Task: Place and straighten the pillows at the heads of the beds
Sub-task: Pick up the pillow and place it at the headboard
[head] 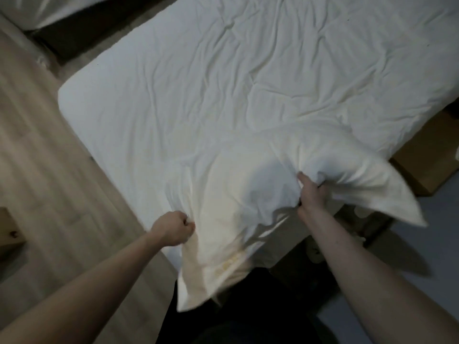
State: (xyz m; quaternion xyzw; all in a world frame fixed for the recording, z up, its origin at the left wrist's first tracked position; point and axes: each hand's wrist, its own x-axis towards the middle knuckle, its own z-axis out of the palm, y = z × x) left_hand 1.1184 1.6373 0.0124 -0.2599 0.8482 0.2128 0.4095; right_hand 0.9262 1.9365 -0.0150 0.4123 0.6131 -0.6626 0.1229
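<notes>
A white pillow (248, 194) with yellowish stains lies across the near end of the bed (198, 83), its near corner hanging past the mattress edge. My left hand (173, 228) grips the pillow's left edge in a closed fist. My right hand (310, 192) clutches a bunch of the pillow's fabric near its right side, lifting that end, which looks blurred. The bed is covered by a wrinkled white sheet.
Wooden floor (37, 157) runs along the bed's left side. A second bed with white bedding (32, 11) shows at the top left. A brown wooden piece of furniture (427, 155) stands at the bed's right. A pale cabinet corner (10, 234) sits at the far left.
</notes>
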